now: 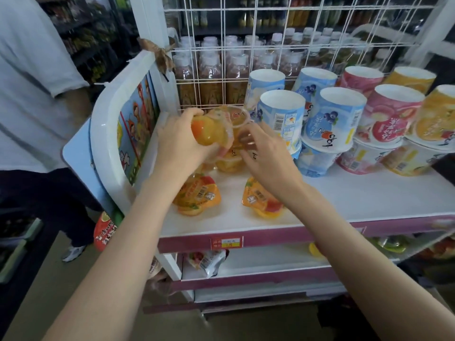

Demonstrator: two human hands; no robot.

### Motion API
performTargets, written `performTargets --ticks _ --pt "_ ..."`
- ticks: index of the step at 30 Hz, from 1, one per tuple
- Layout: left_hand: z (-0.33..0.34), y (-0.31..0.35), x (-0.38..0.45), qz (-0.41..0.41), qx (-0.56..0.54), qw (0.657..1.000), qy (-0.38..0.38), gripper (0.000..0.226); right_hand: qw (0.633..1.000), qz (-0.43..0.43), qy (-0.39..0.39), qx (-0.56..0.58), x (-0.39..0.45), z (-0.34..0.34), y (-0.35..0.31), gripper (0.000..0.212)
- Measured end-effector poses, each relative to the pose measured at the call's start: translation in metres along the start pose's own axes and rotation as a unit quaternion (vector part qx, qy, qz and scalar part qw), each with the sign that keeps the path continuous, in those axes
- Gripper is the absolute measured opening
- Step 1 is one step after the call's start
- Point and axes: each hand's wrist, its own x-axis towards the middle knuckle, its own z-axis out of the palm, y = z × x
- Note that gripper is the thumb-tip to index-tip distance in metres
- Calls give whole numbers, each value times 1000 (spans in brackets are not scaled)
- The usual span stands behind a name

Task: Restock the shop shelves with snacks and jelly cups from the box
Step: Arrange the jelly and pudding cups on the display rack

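My left hand (178,141) grips an orange jelly cup (209,130) turned on its side above the white shelf (344,193). My right hand (266,156) reaches in beside it, fingers spread and touching a stack of clear jelly cups (237,121) at the back left of the shelf. Below the hands another jelly cup (230,163) stands partly hidden. Two orange jelly cups lie lid-up near the shelf's front, one (197,195) under my left wrist, the other (261,199) under my right wrist.
Large tubs in blue (280,114), pink (391,112) and orange (438,114) are stacked on the shelf's right half. A white wire grid (246,57) backs the shelf, bottles behind it. A person (32,94) stands at the left. Lower shelves hold snack bags (209,263).
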Motion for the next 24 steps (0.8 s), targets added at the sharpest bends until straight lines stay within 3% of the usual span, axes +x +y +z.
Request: performTargets --ticks 7,13,18,21,24 --pt "23 -16 31 -94 93 991 -31 70 996 -34 -53 -61 8 -9 -2 28" --pt "18 -17 43 -115 145 982 -44 72 979 -35 -116 -161 41 7 -9 54" --pt "32 -24 53 -96 138 984 -61 65 929 9 -256 -266 103 17 -15 53" --pt "38 -25 55 -59 114 992 -21 65 882 40 -360 -302 134 20 -9 77" --pt "44 -32 48 -23 131 991 -27 68 861 30 -393 -321 145 20 -2 90"
